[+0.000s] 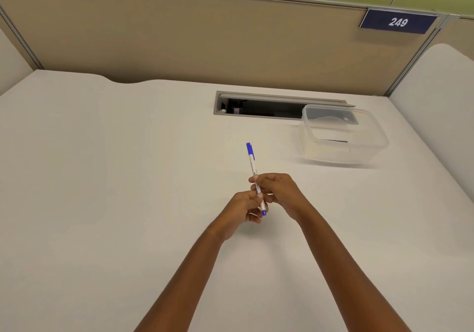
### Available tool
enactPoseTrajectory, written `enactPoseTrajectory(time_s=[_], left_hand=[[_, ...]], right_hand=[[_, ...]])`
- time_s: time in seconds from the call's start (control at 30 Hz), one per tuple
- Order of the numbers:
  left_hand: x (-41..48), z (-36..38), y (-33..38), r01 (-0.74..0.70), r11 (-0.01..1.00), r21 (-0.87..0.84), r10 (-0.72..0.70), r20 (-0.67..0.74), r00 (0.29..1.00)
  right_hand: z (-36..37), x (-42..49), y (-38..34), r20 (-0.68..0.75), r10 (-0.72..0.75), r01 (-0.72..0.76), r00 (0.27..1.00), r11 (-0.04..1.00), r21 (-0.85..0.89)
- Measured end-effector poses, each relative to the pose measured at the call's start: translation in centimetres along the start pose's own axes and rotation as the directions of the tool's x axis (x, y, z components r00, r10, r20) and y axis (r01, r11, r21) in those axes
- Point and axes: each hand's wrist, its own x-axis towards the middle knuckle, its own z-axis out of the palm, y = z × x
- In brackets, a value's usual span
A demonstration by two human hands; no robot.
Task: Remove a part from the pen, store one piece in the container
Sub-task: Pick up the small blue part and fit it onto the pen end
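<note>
A white pen with a blue cap at its far end and a blue plug at its near end is held above the middle of the desk, pointing away from me. My right hand pinches the barrel near its middle. My left hand grips the barrel's near end, just below the right hand. Both hands touch each other around the pen. A clear plastic container without a lid stands on the desk to the far right of the hands.
The white desk runs to a beige partition at the back. An open cable slot lies in the desk just left of the container. A blue sign reading 249 hangs on the partition's upper right.
</note>
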Motion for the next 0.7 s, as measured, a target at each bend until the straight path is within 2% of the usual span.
enactPoseTrajectory(time_s=[0.07, 0.17, 0.23, 0.3, 0.37, 0.43, 0.53, 0.6, 0.7], left_hand=[[0.0, -0.3, -0.2, 0.009, 1.0, -0.001, -0.009, -0.011, 1.0], [0.6, -0.7, -0.3, 0.014, 0.998, 0.068, -0.003, -0.157, 0.988], [1.1, -1.3, -0.6, -0.007, 0.964, 0.266, 0.099, -0.333, 0.938], [1.4, -2.4, -1.1, 0.005, 0.81, 0.586, 0.314, -0.441, 0.841], [1.6, -3.7, -1.4, 0.054, 0.626, 0.778, 0.461, -0.426, 0.779], [2.2, -5.0, -1.7, 0.159, 0.452, 0.878, 0.478, -0.389, 0.787], [3.1, -6.6, -2.0, 0.289, 0.22, 0.932, 0.433, -0.359, 0.827], [3.7, -7.3, -2.1, 0.324, 0.144, 0.935, 0.409, -0.354, 0.841], [4.4, -8.0, -2.4, 0.346, 0.101, 0.933, 0.395, -0.357, 0.847]], right_hand=[[0.1, 0.3, 0.2, -0.004, -0.012, 0.012, 1.0, 0.999, 0.044], [0.5, 1.1, 0.2, -0.083, -0.029, 0.035, 0.996, 0.997, 0.073], [0.7, 1.8, 0.1, -0.156, -0.045, 0.05, 0.987, 0.998, 0.029], [0.9, 2.6, 0.1, -0.225, -0.081, 0.057, 0.971, 0.992, -0.112], [1.2, 3.2, 0.2, -0.276, -0.136, 0.047, 0.951, 0.951, -0.307], [1.6, 3.8, 0.5, -0.289, -0.181, 0.02, 0.94, 0.875, -0.484], [2.5, 4.7, 1.0, -0.28, -0.197, -0.026, 0.94, 0.773, -0.634], [3.1, 5.1, 1.4, -0.278, -0.193, -0.055, 0.941, 0.724, -0.688], [3.7, 5.6, 1.8, -0.276, -0.198, -0.079, 0.941, 0.661, -0.746]])
